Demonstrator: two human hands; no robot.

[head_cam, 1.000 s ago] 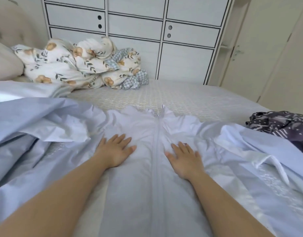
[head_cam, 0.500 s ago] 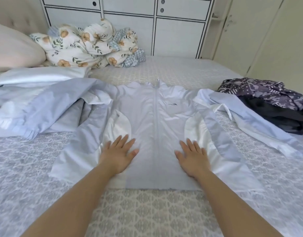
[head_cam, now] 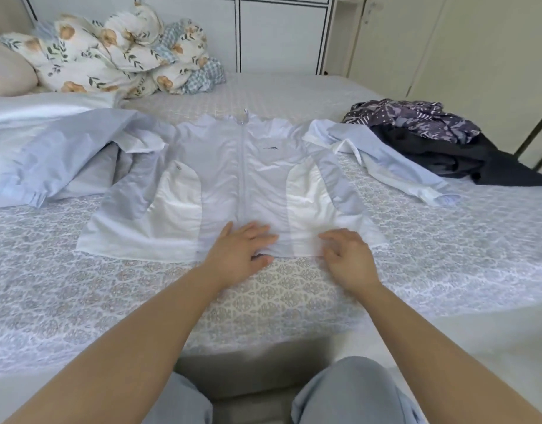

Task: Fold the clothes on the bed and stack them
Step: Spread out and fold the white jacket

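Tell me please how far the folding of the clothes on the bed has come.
Early stage. Done: the light blue jacket lies spread flat, front up, zipped. In hand: the left hand and right hand rest at its bottom hem; no fold is made. Left: both sleeves lie out to the sides, the dark clothes pile on the right is unfolded, and no stack is in view.

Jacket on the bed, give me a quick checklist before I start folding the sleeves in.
1. Jacket lying front up, zipper closed: ok.
2. Body smoothed flat: not ok, wrinkles near the hem.
3. Sleeves spread out: not ok, both bunched at the sides.
4. Left hand and right hand at the hem: ok.
5. Dark clothes pile apart from the jacket: cannot tell, the right sleeve reaches beside it.
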